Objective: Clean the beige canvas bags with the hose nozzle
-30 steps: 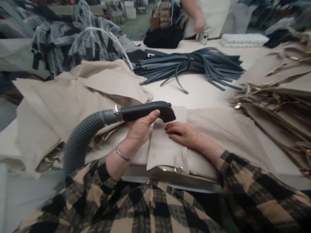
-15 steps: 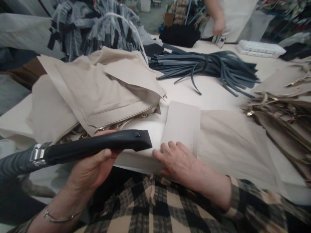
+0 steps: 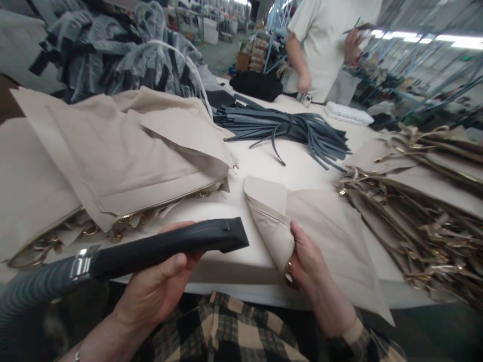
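Note:
My left hand is closed round a black vacuum nozzle joined by a metal clamp to a grey ribbed hose. The nozzle points right, just above the table's near edge. My right hand grips the near edge of a beige fabric piece and holds it partly lifted and folded off the white table. A gold ring on the piece shows beside my fingers.
A pile of beige pieces with gold hardware lies at the left, another stack at the right. A bundle of dark blue straps lies in the middle back. Grey bagged bundles sit far left. A person in white stands at the far side.
My right hand went from lying flat on the beige piece to gripping its edge and lifting it. The nozzle moved back from the piece toward me. The view tilted up.

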Tool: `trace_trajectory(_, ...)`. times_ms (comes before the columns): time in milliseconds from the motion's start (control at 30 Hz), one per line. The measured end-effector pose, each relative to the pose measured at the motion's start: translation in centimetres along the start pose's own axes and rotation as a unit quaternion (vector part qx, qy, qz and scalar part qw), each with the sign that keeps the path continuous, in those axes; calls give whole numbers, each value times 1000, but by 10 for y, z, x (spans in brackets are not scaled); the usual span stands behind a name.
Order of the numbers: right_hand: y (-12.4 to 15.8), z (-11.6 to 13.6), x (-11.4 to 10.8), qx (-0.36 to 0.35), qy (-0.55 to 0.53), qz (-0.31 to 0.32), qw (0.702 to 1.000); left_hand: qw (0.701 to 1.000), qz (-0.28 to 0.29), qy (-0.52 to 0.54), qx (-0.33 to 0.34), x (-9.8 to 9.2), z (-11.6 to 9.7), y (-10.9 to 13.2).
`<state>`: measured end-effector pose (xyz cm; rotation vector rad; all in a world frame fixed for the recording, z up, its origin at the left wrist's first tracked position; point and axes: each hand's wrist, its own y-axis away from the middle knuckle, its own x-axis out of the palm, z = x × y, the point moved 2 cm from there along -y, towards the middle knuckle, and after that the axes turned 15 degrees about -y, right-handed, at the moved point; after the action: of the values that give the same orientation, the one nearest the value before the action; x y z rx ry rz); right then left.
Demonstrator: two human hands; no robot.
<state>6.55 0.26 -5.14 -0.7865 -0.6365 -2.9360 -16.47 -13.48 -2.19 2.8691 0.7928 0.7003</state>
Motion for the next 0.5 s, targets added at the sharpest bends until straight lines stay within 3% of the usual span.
trace_trajectory(167,4,-12,4,53,-103,-12,993,999,32,37,-4,32,16,-8)
trace_trajectory(400,4,-16,6,44,-135,-14,990,997,64,39,-6,84,43,-26)
trace_trajectory(500,2,-14,5,38,-136,5,990,996,75,42,9,93,45,-33)
